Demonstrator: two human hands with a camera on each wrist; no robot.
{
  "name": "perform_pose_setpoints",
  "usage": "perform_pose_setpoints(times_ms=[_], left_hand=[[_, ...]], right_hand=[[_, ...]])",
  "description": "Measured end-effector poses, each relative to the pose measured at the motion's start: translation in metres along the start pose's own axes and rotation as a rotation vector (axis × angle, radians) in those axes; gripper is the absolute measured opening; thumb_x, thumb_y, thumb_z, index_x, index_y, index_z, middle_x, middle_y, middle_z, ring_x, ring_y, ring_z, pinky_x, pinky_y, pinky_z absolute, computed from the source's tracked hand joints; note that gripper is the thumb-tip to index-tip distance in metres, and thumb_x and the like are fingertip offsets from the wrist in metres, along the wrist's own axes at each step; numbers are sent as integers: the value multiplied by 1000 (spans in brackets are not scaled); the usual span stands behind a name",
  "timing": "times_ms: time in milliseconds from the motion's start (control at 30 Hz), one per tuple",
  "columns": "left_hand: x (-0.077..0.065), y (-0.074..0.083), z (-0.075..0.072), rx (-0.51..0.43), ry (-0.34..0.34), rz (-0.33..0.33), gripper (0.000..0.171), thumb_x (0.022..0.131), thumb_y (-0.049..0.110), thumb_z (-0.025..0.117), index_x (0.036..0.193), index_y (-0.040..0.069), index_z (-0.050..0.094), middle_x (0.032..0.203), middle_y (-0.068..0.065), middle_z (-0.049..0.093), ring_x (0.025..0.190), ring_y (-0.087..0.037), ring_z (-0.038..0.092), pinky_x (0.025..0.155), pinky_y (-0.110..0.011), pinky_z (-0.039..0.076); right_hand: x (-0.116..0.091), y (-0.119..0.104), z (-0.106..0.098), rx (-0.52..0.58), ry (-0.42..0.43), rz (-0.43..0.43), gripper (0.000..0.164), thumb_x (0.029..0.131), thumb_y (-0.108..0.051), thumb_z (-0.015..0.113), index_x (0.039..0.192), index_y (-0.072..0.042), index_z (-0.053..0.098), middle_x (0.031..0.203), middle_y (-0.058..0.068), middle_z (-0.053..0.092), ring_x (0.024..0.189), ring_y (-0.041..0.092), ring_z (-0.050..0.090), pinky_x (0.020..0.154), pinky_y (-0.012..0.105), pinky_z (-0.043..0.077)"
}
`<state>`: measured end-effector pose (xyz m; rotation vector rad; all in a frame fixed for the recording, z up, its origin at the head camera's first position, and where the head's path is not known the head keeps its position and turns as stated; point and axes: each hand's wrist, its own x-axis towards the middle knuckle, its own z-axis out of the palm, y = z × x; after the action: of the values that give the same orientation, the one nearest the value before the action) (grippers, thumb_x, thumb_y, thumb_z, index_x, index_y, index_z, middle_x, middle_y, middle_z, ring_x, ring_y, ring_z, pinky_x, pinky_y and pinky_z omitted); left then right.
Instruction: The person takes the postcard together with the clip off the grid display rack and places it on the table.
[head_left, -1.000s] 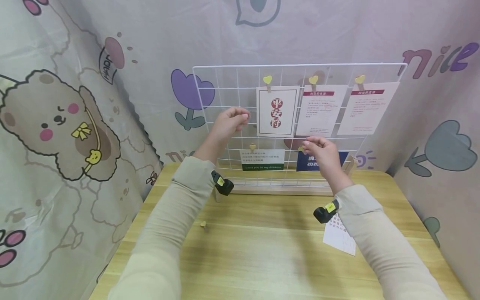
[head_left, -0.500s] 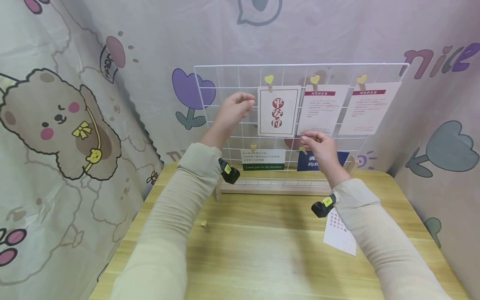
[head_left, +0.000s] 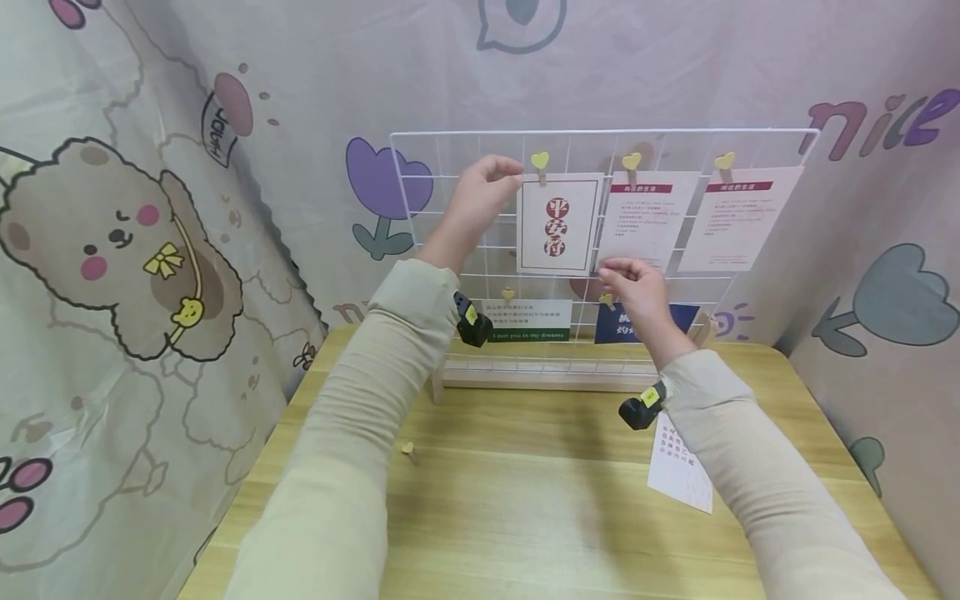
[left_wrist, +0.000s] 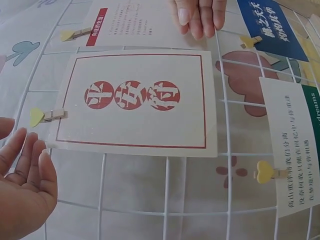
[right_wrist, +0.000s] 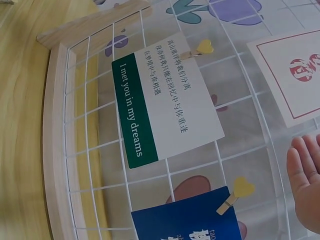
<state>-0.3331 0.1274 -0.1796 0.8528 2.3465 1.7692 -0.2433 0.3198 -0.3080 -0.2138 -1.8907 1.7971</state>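
**A red-bordered card (head_left: 558,223) hangs clipped to a white wire rack (head_left: 603,131)**

From left to right: a loose clip (head_left: 407,450) with a yellow heart lies on the wooden worktop (head_left: 525,500), toward its left edge.

Above it, the left hand (head_left: 483,196) is raised to the red-bordered card's top left corner. Its fingers are loosely bent and hold nothing; whether a fingertip touches the corner, I cannot tell. Low on the rack hangs a green-and-white card (head_left: 528,318).

The red-bordered card is near the rack's top edge, left of the middle. A heart clip (head_left: 541,162) bites its top edge, toward the left corner. The card is probably light and fairly stiff, with a smooth face that may slip under fingertips and corners that could crease. It is best held by its two side edges, gently. The clip looks like springy wood, likely easiest to pinch at the heart end.

The right hand (head_left: 637,287) is just beside the card's bottom right corner, grasping nothing, its fingers nearly straight. Behind and below it hangs a blue card (head_left: 612,333). Farther right, two burgundy-banded cards (head_left: 738,225) hang near the rack's top edge. A loose card (head_left: 678,475) lies below, toward the worktop's right edge.
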Motion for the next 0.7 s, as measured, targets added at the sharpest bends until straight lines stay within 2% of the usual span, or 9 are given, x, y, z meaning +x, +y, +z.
perform_pose_setpoints(times_ms=[133, 400, 700], left_hand=[[5, 5, 2, 34, 12, 9, 26, 87, 18, 49, 112, 11, 52, 111, 1, 50, 102, -11, 44, 85, -27, 36], [9, 11, 6, 7, 32, 43, 25, 87, 12, 49, 111, 10, 54, 110, -2, 53, 101, -11, 46, 83, -23, 37], [15, 12, 11, 17, 32, 40, 28, 86, 8, 48, 114, 9, 53, 112, -3, 52, 102, -11, 45, 83, -20, 36]], right_hand=[[2, -1, 1, -16, 12, 7, 27, 81, -9, 59, 102, 6, 53, 82, 1, 58, 78, 16, 55, 74, 26, 46], [7, -2, 5, -52, 41, 23, 25, 81, -11, 59, 101, 3, 55, 79, -3, 56, 76, 13, 55, 78, 32, 44], [9, -4, 8, -27, 28, 40, 29, 81, -8, 59, 105, 5, 53, 80, -2, 56, 76, 11, 55, 75, 27, 46]])
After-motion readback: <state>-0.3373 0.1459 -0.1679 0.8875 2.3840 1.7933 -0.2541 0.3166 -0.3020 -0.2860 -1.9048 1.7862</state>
